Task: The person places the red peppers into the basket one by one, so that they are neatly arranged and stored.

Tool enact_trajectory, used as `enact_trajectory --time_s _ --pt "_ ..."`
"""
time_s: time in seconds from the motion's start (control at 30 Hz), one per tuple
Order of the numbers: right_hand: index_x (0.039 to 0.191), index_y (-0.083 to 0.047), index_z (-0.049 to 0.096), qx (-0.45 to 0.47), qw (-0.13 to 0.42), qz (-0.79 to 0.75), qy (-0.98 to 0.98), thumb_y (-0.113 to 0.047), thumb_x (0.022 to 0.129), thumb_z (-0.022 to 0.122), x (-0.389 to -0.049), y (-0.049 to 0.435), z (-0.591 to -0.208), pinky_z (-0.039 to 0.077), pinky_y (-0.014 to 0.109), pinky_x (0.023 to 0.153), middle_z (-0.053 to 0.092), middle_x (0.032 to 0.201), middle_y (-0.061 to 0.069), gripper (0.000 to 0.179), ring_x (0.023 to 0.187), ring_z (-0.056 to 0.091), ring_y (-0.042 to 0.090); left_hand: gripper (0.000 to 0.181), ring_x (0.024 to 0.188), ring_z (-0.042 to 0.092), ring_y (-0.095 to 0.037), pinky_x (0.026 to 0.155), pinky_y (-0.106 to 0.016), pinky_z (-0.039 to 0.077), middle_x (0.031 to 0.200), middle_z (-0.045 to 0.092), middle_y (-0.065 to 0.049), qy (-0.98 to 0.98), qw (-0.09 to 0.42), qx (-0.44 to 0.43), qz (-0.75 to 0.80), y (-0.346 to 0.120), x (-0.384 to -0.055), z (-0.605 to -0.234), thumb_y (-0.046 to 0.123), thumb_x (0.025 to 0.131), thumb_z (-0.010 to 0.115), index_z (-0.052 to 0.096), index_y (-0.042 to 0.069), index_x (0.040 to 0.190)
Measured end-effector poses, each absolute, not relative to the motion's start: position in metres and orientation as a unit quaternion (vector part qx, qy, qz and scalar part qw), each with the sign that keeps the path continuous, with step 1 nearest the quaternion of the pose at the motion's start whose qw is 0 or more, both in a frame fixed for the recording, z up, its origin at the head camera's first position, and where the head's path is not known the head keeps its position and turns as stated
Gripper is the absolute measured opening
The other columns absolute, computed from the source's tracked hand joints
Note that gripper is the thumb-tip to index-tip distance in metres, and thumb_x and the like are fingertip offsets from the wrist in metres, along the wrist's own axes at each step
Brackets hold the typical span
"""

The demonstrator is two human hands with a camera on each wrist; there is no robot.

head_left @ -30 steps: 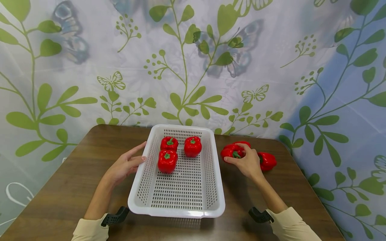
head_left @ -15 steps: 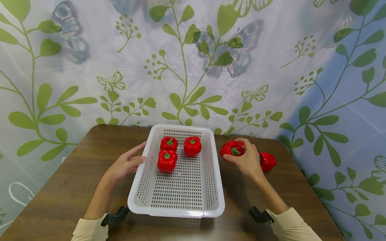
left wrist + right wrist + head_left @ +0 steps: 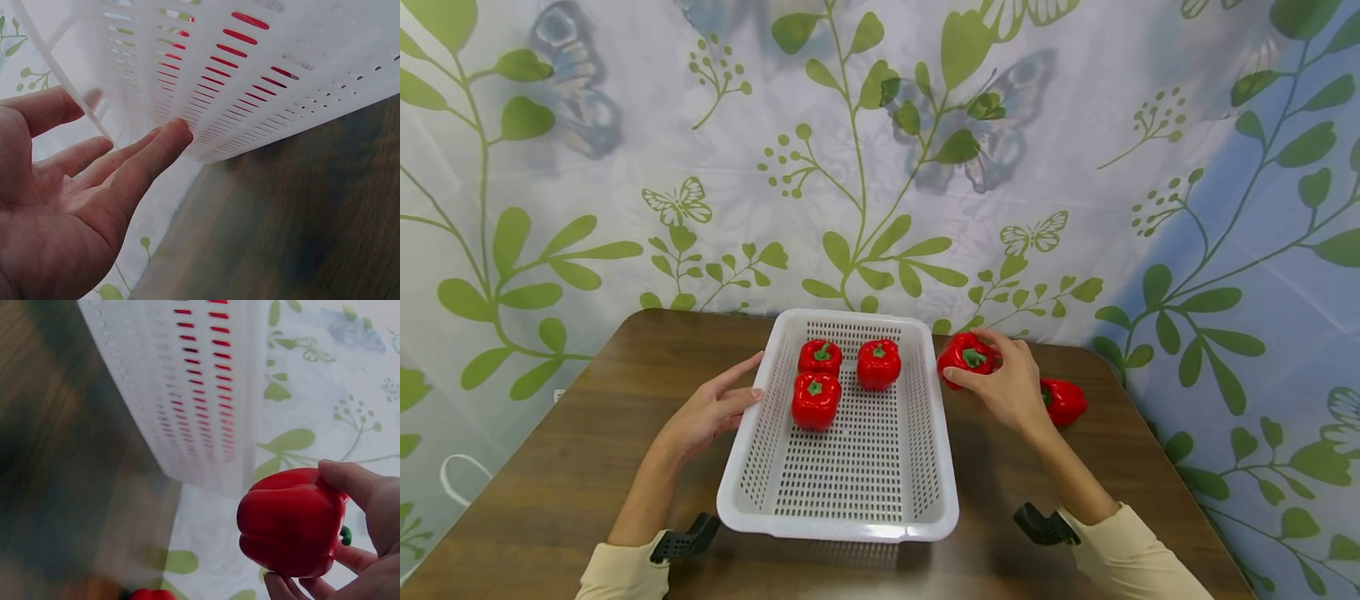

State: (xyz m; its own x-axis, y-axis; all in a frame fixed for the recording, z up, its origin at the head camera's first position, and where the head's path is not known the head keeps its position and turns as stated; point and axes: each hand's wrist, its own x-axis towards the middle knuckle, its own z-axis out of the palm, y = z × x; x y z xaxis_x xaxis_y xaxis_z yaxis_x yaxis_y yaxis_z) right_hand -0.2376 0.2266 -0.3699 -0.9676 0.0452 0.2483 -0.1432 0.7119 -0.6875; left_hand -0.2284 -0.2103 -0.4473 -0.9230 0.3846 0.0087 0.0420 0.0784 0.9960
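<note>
A white perforated plastic basket (image 3: 842, 529) stands on the wooden table, with three red bell peppers inside: one at the back left (image 3: 820, 357), one in front of it (image 3: 816, 402), one on the right (image 3: 878, 365). My left hand (image 3: 711, 410) touches the basket's left rim, fingers extended; in the left wrist view that hand (image 3: 94, 181) lies along the slotted side. My right hand (image 3: 1003, 385) grips another red bell pepper (image 3: 290, 522) between thumb and fingers, off the table and close to the basket's right rim. Its green stem points toward my palm.
Right of the basket, a red bell pepper (image 3: 1064, 402) lies on its side on the brown table (image 3: 1000, 517), partly behind my right hand. A patterned curtain (image 3: 880, 167) hangs along the table's back edge.
My right hand has lifted the bell pepper and carried it slightly left and away, toward the basket's right rim. The left hand and the basket have stayed in place.
</note>
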Motion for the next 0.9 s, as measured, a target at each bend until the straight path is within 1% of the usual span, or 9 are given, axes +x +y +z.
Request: enact_trajectory --time_s 0.2,0.33,0.5,0.6,0.73,0.9 --pt "0.144 -0.023 0.055 0.049 0.125 0.38 -0.915 -0.046 0.08 0.083 -0.237 0.214 -0.359 0.056 0.055 0.093 0.053 0.136 0.013 0.074 0.124 0.047 0.032 0.071 0.12 0.065 -0.043 0.092 -0.051 0.059 0.149 0.047 -0.032 0.721 0.132 0.147 0.664 -0.211 -0.228 -0.447 0.024 0.104 0.057 0.02 0.019 0.164" --pt "0.144 -0.024 0.055 0.059 0.123 0.379 -0.915 -0.046 0.08 0.083 -0.237 0.204 -0.354 0.055 0.055 0.094 0.054 0.135 0.012 0.073 0.125 0.047 0.032 0.07 0.12 0.065 -0.044 0.092 -0.05 0.059 0.15 0.046 -0.032 0.719 0.133 0.149 0.665 -0.211 -0.228 -0.446 0.023 0.104 0.056 0.019 0.018 0.164" --pt "0.141 -0.023 0.056 0.073 0.114 0.387 -0.912 -0.041 0.078 0.085 -0.237 0.192 -0.349 0.059 0.051 0.089 0.055 0.13 0.012 0.072 0.119 0.051 0.03 0.071 0.12 0.065 -0.044 0.091 -0.051 0.059 0.149 0.046 -0.033 0.717 0.136 0.151 0.666 -0.211 -0.228 -0.446 0.023 0.104 0.056 0.018 0.018 0.164" --pt "0.142 -0.021 0.056 0.084 0.106 0.385 -0.913 -0.039 0.078 0.086 -0.237 0.184 -0.349 0.059 0.05 0.089 0.055 0.131 0.012 0.073 0.118 0.052 0.03 0.071 0.119 0.065 -0.044 0.09 -0.051 0.06 0.15 0.046 -0.033 0.718 0.135 0.152 0.665 -0.211 -0.228 -0.446 0.024 0.104 0.056 0.018 0.018 0.164" --pt "0.141 -0.019 0.058 0.108 0.102 0.376 -0.915 -0.039 0.076 0.087 -0.237 0.174 -0.354 0.058 0.049 0.089 0.058 0.128 0.011 0.073 0.115 0.054 0.029 0.071 0.119 0.065 -0.044 0.09 -0.052 0.059 0.15 0.046 -0.032 0.718 0.136 0.15 0.666 -0.21 -0.229 -0.447 0.023 0.104 0.056 0.018 0.018 0.164" --pt "0.138 -0.018 0.062 0.139 0.1 0.368 -0.914 -0.037 0.075 0.089 -0.236 0.164 -0.363 0.06 0.045 0.084 0.06 0.123 0.012 0.071 0.11 0.057 0.028 0.072 0.119 0.066 -0.044 0.09 -0.053 0.059 0.15 0.046 -0.032 0.717 0.135 0.146 0.668 -0.21 -0.229 -0.447 0.024 0.104 0.057 0.018 0.019 0.164"
